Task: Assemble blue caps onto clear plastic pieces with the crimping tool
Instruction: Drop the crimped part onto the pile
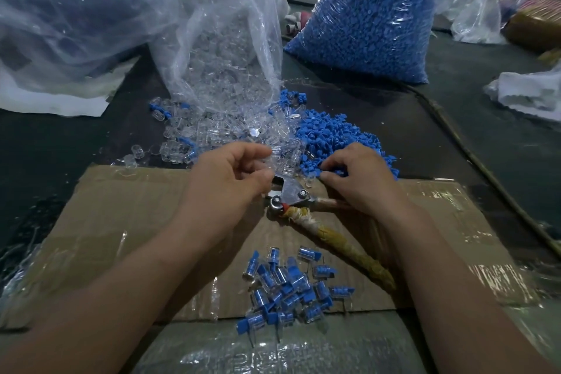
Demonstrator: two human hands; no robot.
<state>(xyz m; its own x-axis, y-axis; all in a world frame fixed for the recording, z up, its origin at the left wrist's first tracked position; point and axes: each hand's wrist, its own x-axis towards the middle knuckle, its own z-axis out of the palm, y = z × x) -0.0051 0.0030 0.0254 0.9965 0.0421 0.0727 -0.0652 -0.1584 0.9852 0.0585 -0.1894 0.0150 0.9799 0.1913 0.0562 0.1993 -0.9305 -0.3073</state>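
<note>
My left hand (pixel 233 173) pinches a clear plastic piece (pixel 277 151) just above the metal head of the crimping tool (pixel 290 196). The tool lies on the cardboard, and its tape-wrapped handle (pixel 349 249) runs toward the lower right. My right hand (pixel 361 174) has its fingertips curled into the loose pile of blue caps (pixel 340 136); whether it holds a cap is hidden. Spilled clear pieces (pixel 212 130) lie in front of an open clear bag (pixel 224 39). A heap of assembled pieces with blue caps (pixel 288 285) sits on the cardboard near me.
A flattened, taped cardboard sheet (pixel 136 222) covers the dark table. A large bag of blue caps (pixel 373 15) stands at the back right, and another big plastic bag (pixel 69 3) at the back left. A cable (pixel 485 167) runs along the right side, past crumpled plastic (pixel 528 94).
</note>
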